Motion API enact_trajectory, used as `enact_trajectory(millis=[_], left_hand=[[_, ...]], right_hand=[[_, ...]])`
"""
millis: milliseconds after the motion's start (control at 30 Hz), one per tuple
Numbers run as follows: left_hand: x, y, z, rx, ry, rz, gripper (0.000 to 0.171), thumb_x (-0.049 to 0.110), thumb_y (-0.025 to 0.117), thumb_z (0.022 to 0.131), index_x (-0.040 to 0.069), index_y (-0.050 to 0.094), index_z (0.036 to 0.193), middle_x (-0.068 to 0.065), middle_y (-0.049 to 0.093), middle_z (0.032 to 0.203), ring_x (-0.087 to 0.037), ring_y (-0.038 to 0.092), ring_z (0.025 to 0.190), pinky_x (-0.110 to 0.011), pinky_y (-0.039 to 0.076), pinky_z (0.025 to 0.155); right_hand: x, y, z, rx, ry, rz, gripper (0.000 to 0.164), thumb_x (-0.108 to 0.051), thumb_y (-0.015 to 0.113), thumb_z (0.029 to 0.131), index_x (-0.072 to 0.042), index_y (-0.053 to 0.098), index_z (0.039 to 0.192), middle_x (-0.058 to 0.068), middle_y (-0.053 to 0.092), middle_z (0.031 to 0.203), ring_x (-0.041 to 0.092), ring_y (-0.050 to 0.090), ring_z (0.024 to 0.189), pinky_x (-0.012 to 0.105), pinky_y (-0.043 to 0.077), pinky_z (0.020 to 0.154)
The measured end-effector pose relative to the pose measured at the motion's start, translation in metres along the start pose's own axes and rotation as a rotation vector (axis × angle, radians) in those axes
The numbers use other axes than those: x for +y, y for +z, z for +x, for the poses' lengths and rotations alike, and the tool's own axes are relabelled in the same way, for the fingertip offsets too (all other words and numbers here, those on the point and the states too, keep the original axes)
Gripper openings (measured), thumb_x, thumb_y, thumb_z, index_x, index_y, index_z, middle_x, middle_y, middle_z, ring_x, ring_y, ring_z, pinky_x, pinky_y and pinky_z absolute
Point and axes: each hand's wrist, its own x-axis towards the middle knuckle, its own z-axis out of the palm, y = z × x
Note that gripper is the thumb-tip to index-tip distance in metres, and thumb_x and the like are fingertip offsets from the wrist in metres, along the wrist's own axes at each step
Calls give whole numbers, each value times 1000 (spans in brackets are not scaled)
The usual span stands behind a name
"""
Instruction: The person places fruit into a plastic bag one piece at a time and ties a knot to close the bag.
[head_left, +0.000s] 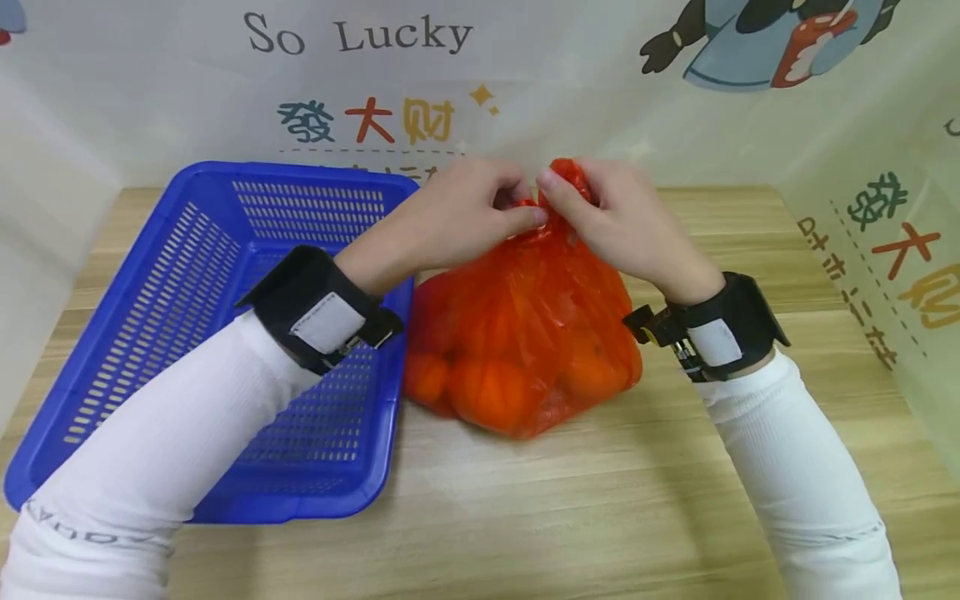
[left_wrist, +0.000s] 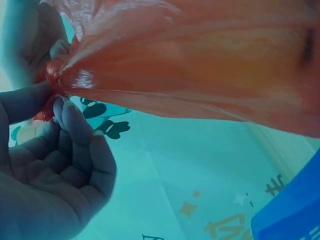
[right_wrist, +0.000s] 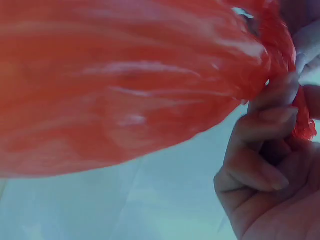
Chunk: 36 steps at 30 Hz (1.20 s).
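A red plastic bag [head_left: 525, 308] with several round orange fruits [head_left: 491, 392] inside rests on the table, right of the blue basket. Its gathered top is twisted up between both hands. My left hand [head_left: 465, 208] pinches the bag's neck between thumb and forefinger; the left wrist view shows that hand [left_wrist: 55, 170] with its other fingers curled. On the opposite side my right hand [head_left: 630, 217] grips a bunched red end of the bag, and in the right wrist view the fingers [right_wrist: 255, 165] curl around it. The exact fruit kind is blurred by the plastic.
A blue plastic basket [head_left: 386, 450] with slotted walls stands on the left, close against the bag. The wooden tabletop [head_left: 570, 517] runs in front and to the right. Printed cloth walls [head_left: 570, 108] enclose the back and sides.
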Motion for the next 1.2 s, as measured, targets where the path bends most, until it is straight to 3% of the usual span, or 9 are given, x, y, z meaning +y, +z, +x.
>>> enact_trajectory(millis=[167,333,667,900,1200], left_hand=[[-4,-6,-9,15,83,-33,17,27,61,98,11,67,97,-4,65,88,-17,53,79,-28,41,71],[-13,-9,-16,84,128,0,13,23,63,97,12,70,98,-4,66,88,-17,53,81,-28,41,73],[-27,-9,-19,204,149,51,13,19,66,94,8,69,88,-6,63,82,-18,53,74,-27,39,68],[-41,-6,-21,295,183,79,13,14,66,92,6,69,84,-7,65,75,-18,54,67,-25,39,63],[-52,-7,-24,278,177,117,15,17,63,94,7,71,87,-7,67,75,-19,55,67,-27,39,62]], right_hand=[[-1,-8,-8,-16,-82,150,23,-17,49,103,2,60,95,4,58,72,19,53,65,22,45,61],[15,-17,-15,-23,-91,243,15,-8,52,100,5,61,102,-5,62,76,16,53,65,19,47,62],[37,-23,-22,-165,-56,190,15,-11,54,100,0,65,101,1,59,70,20,48,62,26,40,54],[44,-22,-20,-244,-70,147,16,-8,53,100,-2,67,103,2,62,78,18,52,66,24,45,64],[50,-25,-23,-269,-118,128,15,-4,51,100,-2,66,101,6,57,74,17,52,66,25,44,60]])
